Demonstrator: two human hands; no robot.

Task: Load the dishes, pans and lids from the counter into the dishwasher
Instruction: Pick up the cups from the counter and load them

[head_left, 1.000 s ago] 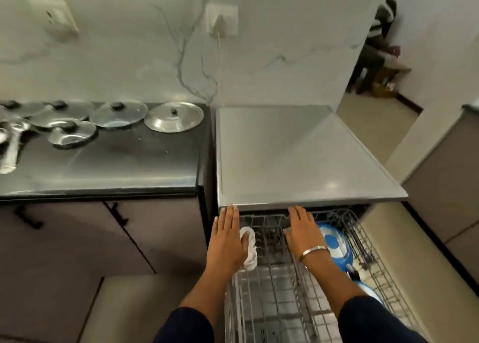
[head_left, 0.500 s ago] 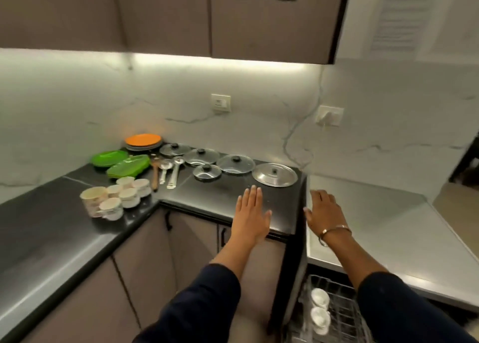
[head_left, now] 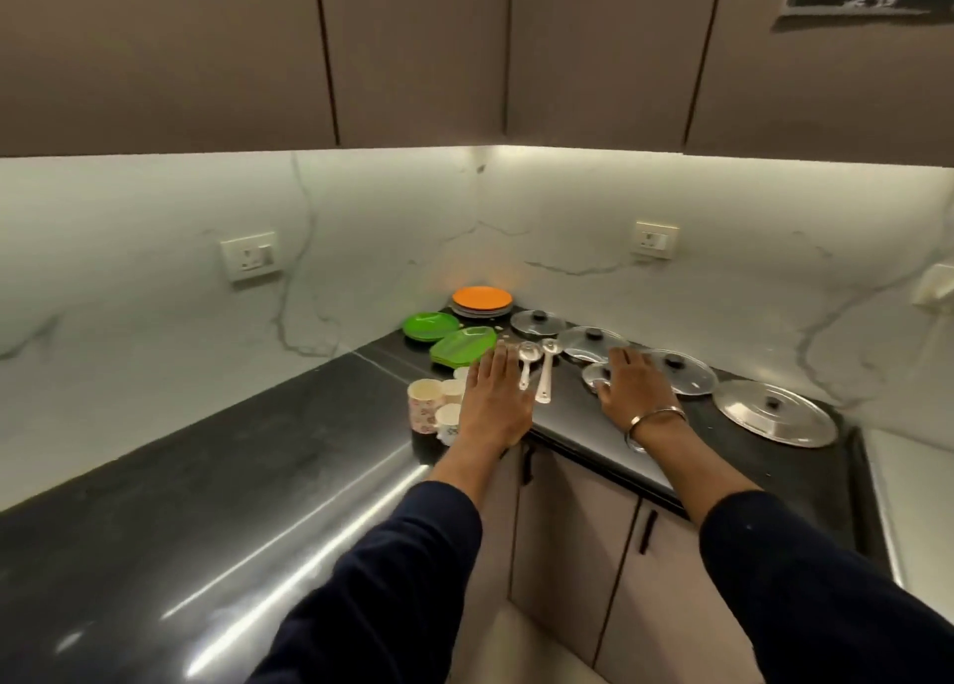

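Both hands reach out over the black L-shaped worktop [head_left: 232, 477] toward its inner corner. The left hand [head_left: 493, 404] is flat, palm down, fingers straight and close together, hovering over the cluster of cream cups [head_left: 431, 407] near the front edge, partly hiding them; whether it touches them I cannot tell. The right hand [head_left: 632, 389], a metal bangle [head_left: 654, 419] on its wrist, lies with spread, slightly bent fingers over the small steel lid [head_left: 593, 373], which it mostly covers; a grip is not plain to see. Between the hands lie two steel spoons [head_left: 537, 373], side by side, bowls toward the wall. In the corner sits a stack of plates with an orange plate [head_left: 481, 298] on top, and beside it two green plates [head_left: 449, 337]. Along the back edge to the right run three glass lids [head_left: 588, 342] with black knobs, then a large steel lid [head_left: 774, 412] nearest the worktop's right end.
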